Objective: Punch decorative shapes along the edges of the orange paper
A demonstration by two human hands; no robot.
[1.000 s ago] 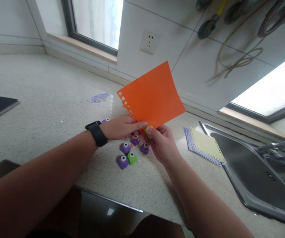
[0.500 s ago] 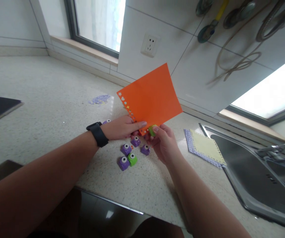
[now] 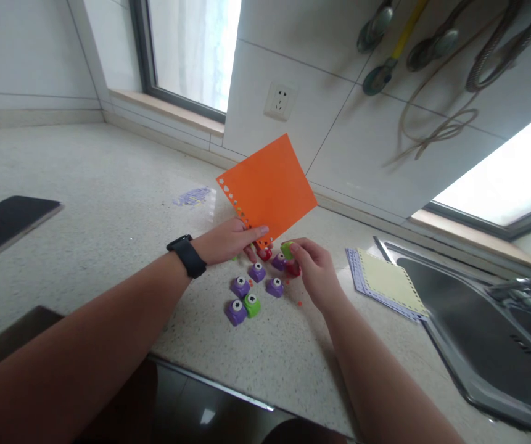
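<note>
My left hand, with a black watch on the wrist, grips the lower left corner of an orange sheet of paper. Shaped holes run along the sheet's left edge. Between the thumb and fingers of my right hand is a green craft punch, just off the sheet's lower corner. Below both hands, several purple craft punches and another green craft punch rest on the counter. Red punches show partly beneath my hands. Small orange cut-outs lie near them.
A pile of purple paper bits lies on the counter behind my left hand. Punched yellow and purple sheets are stacked beside the steel sink at right. A dark flat board is at far left. The wall holds a socket.
My right hand and the green punch have come away from the orange sheet's edge, to the right. The sheet has shifted slightly left, and red punches beneath now show.
</note>
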